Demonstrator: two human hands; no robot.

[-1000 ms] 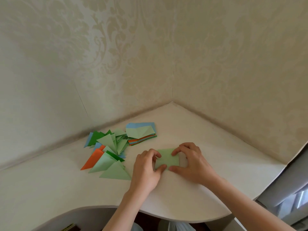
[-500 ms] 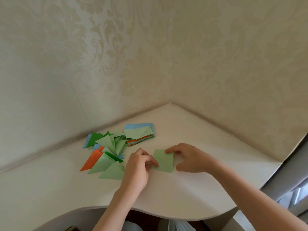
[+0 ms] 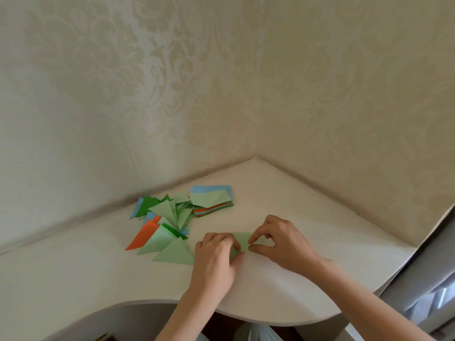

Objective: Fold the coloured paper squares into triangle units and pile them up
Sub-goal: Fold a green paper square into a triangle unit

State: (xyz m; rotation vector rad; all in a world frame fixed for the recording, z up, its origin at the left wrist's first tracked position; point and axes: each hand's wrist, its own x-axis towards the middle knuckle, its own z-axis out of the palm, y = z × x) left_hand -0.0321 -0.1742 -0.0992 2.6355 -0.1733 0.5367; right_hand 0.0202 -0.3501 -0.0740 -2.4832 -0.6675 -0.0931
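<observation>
A light green paper piece [image 3: 242, 241] lies on the white desk [image 3: 307, 254] between my hands, partly folded. My left hand [image 3: 216, 257] covers its left part, fingers curled down onto it. My right hand [image 3: 278, 238] pinches its right edge between thumb and forefinger. To the left lies a loose pile of folded triangles [image 3: 165, 227] in light green, dark green, orange and blue. Behind it sits a stack of flat coloured squares [image 3: 213, 200] with a creased light green sheet on top.
The desk fills a corner between two patterned cream walls [image 3: 221, 94]. Its curved front edge [image 3: 246, 316] runs close below my wrists. A grey frame [image 3: 430, 267] stands at the right.
The green paper went from a flat square to a narrower folded shape. My right hand shifted from one finger on its corner to a pinch on its right edge; my left hand now covers more of it.
</observation>
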